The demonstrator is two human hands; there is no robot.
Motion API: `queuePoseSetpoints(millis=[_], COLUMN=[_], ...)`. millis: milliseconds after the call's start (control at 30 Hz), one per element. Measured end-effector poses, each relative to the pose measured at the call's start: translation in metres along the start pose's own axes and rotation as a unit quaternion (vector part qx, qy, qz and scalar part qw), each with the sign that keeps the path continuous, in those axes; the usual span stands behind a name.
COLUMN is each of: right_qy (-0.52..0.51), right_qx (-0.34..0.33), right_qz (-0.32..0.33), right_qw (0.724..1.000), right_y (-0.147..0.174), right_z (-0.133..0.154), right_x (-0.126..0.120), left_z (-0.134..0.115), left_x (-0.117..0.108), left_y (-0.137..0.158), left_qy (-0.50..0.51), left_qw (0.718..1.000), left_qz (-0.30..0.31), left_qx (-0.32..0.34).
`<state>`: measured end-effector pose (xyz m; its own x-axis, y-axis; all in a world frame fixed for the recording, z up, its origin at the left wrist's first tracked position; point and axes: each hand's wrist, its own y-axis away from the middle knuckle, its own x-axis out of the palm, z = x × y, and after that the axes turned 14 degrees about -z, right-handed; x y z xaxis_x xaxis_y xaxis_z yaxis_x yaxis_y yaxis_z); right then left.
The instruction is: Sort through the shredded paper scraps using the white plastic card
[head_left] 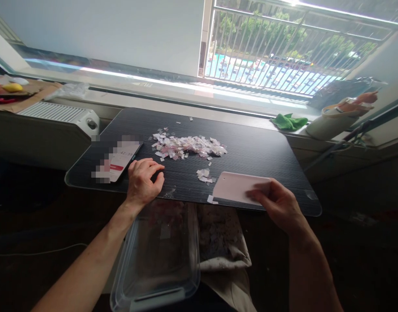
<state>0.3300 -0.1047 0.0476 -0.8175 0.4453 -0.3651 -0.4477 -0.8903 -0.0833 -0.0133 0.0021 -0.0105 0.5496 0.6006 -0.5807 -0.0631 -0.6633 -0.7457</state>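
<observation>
**Scraper in hand, stray scraps on the near side of the pile**

The dark tabletop (257, 149) carries the work, and the pile of paper scraps (189, 146) on it serves as landmark. Below the tabletop's front edge, on the pile's near side, sits a clear plastic tub (196, 251). Left of the pile lies a phone (120, 161). To the pile's near right, the right hand (278, 203) grips a flat pale scraper (233, 186) by its right end. The left hand (144, 180), near left of the pile, curls loosely with a narrow gap between thumb and fingers, and nothing shows in it. A small cluster of scraps (204, 175) lies between pile and scraper; a few loose pieces (211, 199) lie nearer the front edge, just beside the scraper's left end.

For gathering, the scraper probably works best with its long edge flat on the surface, drawn in slow, short strokes; fast ones could scatter such light pieces. The left hand could act as a stop at the edge.

The right fingertips are blurred, blocks mask part of the phone, the tub's contents are dim, and whether the scraper touches the tabletop cannot be told.
</observation>
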Motion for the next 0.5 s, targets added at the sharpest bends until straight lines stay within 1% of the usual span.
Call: queuePoseSetpoints(millis=[100, 233, 333, 500], right_qy=[-0.047, -0.067, -0.072, -0.062], right_qx=[0.029, 0.068, 0.094, 0.121], right_qz=[-0.007, 0.028, 0.047, 0.069], right_qw=[0.998, 0.995, 0.992, 0.988], right_y=[-0.006, -0.015, -0.017, -0.013], right_z=[-0.002, -0.006, -0.007, -0.001], right_x=[0.010, 0.018, 0.014, 0.007], left_z=[0.000, 0.000, 0.001, 0.000], left_x=[0.000, 0.000, 0.001, 0.000], left_y=[0.000, 0.000, 0.000, -0.001], left_qy=[0.001, 0.002, 0.001, -0.001], left_qw=[1.000, 1.000, 1.000, 1.000], left_qz=[0.001, -0.002, 0.000, 0.006], left_qx=[-0.003, -0.003, -0.002, -0.011])
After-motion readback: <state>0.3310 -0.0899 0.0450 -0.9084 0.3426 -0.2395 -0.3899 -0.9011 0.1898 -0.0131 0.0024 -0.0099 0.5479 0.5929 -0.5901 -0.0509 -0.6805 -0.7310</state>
